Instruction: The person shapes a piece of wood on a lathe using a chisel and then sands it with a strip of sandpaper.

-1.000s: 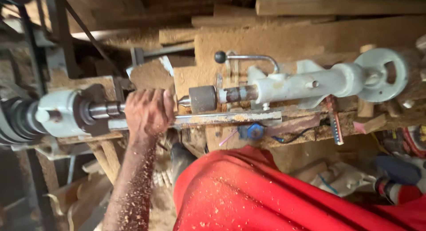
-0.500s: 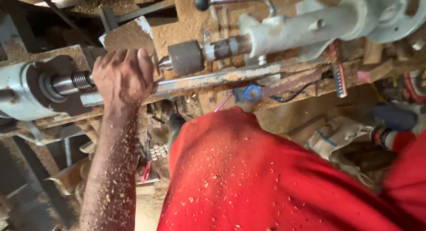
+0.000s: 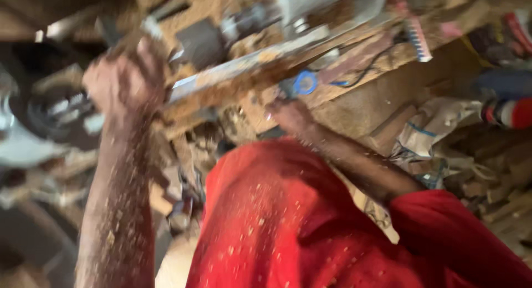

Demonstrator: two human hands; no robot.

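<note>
The view is blurred by motion. My left hand [image 3: 124,86], dusted with sawdust, is closed around the piece mounted on a wood lathe, between the grey headstock [image 3: 27,138] and a dark cylinder [image 3: 202,41] at the tailstock end. The metal rail [image 3: 244,66] of the lathe runs on to the right of that hand. My right hand [image 3: 291,113] reaches up under the rail and its fingertips are at a blue ring-shaped knob [image 3: 305,82]. Whether it grips the knob is too blurred to tell. My red shirt [image 3: 288,227] fills the lower middle.
The pale tailstock body [image 3: 327,5] sits at the top edge. A red-handled toothed tool [image 3: 413,36] lies on the wooden bench at upper right. A red and blue power tool [image 3: 507,111], crumpled bags [image 3: 426,133] and wood scraps crowd the right side.
The view has swung and tilted, so the lathe now slants upward to the right. My right arm has come into sight, reaching up to the blue knob. My left hand keeps its grip.
</note>
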